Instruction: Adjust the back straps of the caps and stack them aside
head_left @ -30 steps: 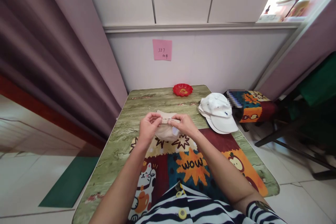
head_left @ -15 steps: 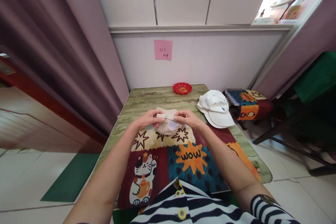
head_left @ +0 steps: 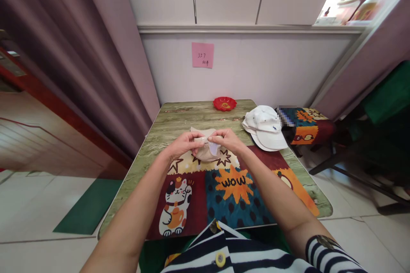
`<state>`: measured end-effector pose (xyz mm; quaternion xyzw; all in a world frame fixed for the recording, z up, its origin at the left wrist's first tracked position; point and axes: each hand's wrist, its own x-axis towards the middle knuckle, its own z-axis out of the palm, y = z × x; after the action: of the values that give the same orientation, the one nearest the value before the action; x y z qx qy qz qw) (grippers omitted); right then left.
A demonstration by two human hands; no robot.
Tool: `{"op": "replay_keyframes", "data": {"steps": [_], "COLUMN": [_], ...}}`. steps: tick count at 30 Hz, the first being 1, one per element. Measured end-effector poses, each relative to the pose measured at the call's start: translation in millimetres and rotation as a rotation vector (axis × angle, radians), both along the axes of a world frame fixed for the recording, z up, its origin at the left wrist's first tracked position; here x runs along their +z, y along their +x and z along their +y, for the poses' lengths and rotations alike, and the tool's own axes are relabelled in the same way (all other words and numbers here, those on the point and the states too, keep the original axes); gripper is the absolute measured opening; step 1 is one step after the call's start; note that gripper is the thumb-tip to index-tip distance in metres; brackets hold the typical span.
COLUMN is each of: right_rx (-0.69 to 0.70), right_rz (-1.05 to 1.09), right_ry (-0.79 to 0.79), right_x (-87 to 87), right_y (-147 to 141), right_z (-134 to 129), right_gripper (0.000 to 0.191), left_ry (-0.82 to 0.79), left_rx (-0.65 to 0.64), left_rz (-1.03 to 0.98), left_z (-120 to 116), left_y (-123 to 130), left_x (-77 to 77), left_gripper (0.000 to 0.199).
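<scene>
Both hands meet over a beige cap [head_left: 206, 153] resting at the far edge of the patterned mat, with a pale lining or label patch showing at its near opening. My left hand [head_left: 185, 143] pinches the left part of the cap's narrow strap between thumb and fingers. Opposite it, my right hand [head_left: 226, 140] grips the strap's right part, and the fingertips of both hands almost touch. The strap's fastening is too small to make out. To the right sit stacked white caps [head_left: 267, 126], with a dark brim edge under them.
A red scalloped dish [head_left: 224, 103] stands at the back of the wooden table [head_left: 188, 113]. The colourful mat [head_left: 224, 213] covers the near part. A stool with a patterned cover [head_left: 309, 126] is beyond the right edge. A pink note [head_left: 203, 55] hangs on the wall.
My hands have drawn closer together along the strap, the right one moving left. The cap stays in about the same place. My view has tilted down slightly.
</scene>
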<state>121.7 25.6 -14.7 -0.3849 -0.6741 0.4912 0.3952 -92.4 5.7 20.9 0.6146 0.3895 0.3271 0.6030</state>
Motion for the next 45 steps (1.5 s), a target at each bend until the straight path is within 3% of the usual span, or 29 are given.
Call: {"op": "replay_keyframes", "data": {"steps": [5,13,19,31,36,41,45], "right_rx": [-0.142,-0.078,-0.131,-0.154,-0.048,0.028,0.084], "right_rz": [0.020,0.076,0.043,-0.064,0.006,0.119,0.107], "right_ry": [-0.014,-0.053,-0.002,0.108,0.102,0.063,0.078], "right_x": [-1.4,0.5,-1.1,2.1,-8.6,-23.6,-28.8], "right_y": [-13,-14,-12,-11,0,16,17], "right_z": [-6,-15,-17,-16,-9,0,3], "right_gripper": [0.032,0.030,0.024,0.022,0.030,0.048,0.041], "left_ry": [-0.009,-0.029,-0.002,0.019,-0.007,-0.136,-0.170], "left_rx": [0.045,-0.025,0.038,0.007,-0.012,-0.033,-0.007], "left_rz": [-0.005,-0.022,-0.021,0.016,0.025,0.079,0.083], "left_z": [2,6,6,7,11,19,23], "left_y": [-4,-16,-9,-6,-12,-29,-32], "left_x": [-7.9,-7.9,-14.5,-15.7,-12.7,-3.9,-2.8], "left_gripper": [0.036,0.033,0.035,0.035,0.030,0.029,0.029]}}
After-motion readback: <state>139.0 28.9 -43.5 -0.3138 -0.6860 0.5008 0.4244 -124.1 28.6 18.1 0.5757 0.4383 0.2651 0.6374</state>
